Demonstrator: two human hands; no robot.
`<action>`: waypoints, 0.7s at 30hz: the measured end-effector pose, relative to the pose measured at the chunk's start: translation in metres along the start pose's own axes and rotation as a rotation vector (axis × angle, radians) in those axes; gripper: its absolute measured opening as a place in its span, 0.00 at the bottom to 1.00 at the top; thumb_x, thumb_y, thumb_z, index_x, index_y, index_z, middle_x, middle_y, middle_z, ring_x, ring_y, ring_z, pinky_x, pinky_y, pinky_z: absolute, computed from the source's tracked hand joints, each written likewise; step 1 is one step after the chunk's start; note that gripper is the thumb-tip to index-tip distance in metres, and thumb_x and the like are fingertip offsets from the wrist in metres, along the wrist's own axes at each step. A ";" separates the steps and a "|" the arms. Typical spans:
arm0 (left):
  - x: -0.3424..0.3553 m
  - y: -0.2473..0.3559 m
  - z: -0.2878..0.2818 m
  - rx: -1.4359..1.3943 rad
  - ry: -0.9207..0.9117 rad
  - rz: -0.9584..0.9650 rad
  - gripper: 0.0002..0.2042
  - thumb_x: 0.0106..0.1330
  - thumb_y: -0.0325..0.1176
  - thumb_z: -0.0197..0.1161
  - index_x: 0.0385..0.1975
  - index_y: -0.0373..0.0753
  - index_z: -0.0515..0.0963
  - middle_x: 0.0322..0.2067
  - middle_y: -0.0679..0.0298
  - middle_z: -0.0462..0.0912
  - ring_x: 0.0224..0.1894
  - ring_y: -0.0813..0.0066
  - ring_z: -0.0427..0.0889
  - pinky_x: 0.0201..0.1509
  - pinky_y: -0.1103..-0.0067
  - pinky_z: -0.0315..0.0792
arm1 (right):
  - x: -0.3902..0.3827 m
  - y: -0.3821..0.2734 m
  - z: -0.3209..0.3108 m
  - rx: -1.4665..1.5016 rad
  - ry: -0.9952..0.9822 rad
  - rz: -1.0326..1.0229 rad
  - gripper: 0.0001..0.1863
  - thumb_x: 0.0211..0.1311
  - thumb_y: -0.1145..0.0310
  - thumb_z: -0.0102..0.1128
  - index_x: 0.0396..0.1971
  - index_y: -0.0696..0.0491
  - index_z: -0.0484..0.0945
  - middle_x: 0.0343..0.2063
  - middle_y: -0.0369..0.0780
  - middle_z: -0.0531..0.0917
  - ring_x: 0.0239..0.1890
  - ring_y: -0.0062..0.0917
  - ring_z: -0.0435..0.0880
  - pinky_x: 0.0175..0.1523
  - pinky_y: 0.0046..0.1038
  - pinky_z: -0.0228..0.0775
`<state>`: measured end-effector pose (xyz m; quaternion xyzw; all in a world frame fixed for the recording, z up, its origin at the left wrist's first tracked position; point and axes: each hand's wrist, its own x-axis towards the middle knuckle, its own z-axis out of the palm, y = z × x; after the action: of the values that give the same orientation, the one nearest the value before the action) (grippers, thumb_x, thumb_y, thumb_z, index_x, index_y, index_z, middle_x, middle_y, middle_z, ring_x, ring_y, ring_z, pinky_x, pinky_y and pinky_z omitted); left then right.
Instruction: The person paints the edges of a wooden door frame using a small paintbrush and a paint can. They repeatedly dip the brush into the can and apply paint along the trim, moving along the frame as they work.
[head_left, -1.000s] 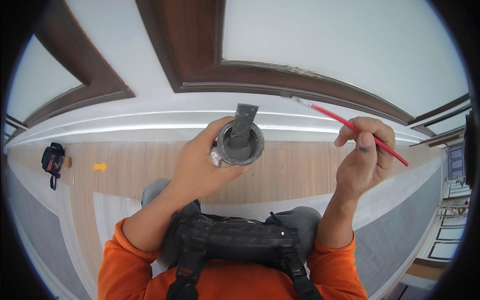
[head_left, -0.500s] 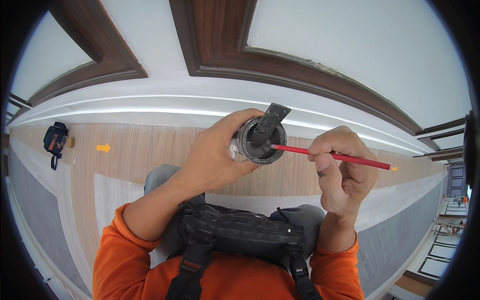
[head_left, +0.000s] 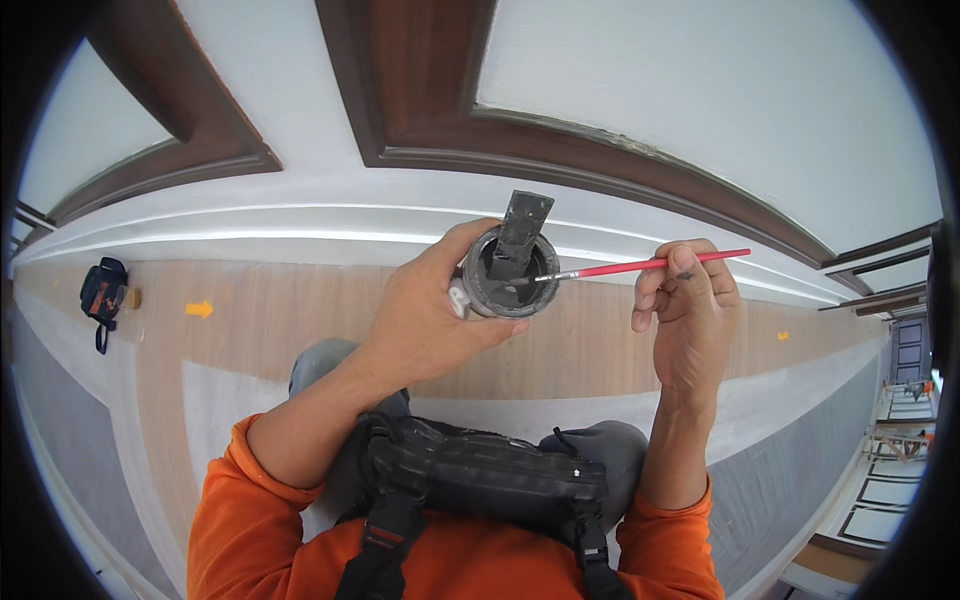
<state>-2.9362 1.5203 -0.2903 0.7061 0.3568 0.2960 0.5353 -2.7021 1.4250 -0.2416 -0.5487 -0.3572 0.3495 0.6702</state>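
Left hand grasps a round, grey-smeared jar of dark grey liquid, held above the pale wood-look floor; a flat, grey-coated stick leans inside. Right hand pinches a slim, red-handled brush, tip within the jar's mouth; liquid contact cannot be confirmed. Beyond: brown panel moulding.

The container is in the person's left hand, between the wall ahead and the waist bag behind. A flat stick stands in it; from the right hand, a brush extends leftward — tip inside the rim. Far left on the floor — past an arrow marker — lies a small bag.
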 end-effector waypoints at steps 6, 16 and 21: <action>0.004 -0.003 0.007 -0.050 -0.023 -0.011 0.40 0.51 0.32 0.83 0.68 0.39 0.71 0.54 0.54 0.86 0.58 0.62 0.85 0.65 0.69 0.76 | 0.000 0.007 -0.005 -0.061 0.042 -0.120 0.14 0.76 0.62 0.63 0.39 0.60 0.81 0.23 0.41 0.83 0.23 0.24 0.82 0.25 0.25 0.74; 0.016 -0.006 0.008 -0.025 -0.025 0.015 0.39 0.52 0.32 0.83 0.67 0.39 0.72 0.53 0.55 0.86 0.58 0.63 0.85 0.65 0.70 0.75 | 0.011 0.016 -0.009 0.413 0.018 0.200 0.11 0.80 0.62 0.55 0.41 0.54 0.78 0.25 0.38 0.83 0.27 0.24 0.82 0.30 0.24 0.73; 0.031 -0.003 0.020 -0.149 -0.050 0.052 0.38 0.53 0.32 0.83 0.66 0.38 0.73 0.52 0.59 0.86 0.58 0.70 0.83 0.66 0.72 0.73 | 0.017 0.029 -0.020 0.667 -0.021 0.336 0.10 0.79 0.62 0.54 0.42 0.53 0.78 0.28 0.37 0.84 0.30 0.24 0.81 0.33 0.24 0.73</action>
<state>-2.9026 1.5356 -0.2974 0.6805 0.3021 0.3179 0.5870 -2.6780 1.4345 -0.2711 -0.3477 -0.1355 0.5572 0.7418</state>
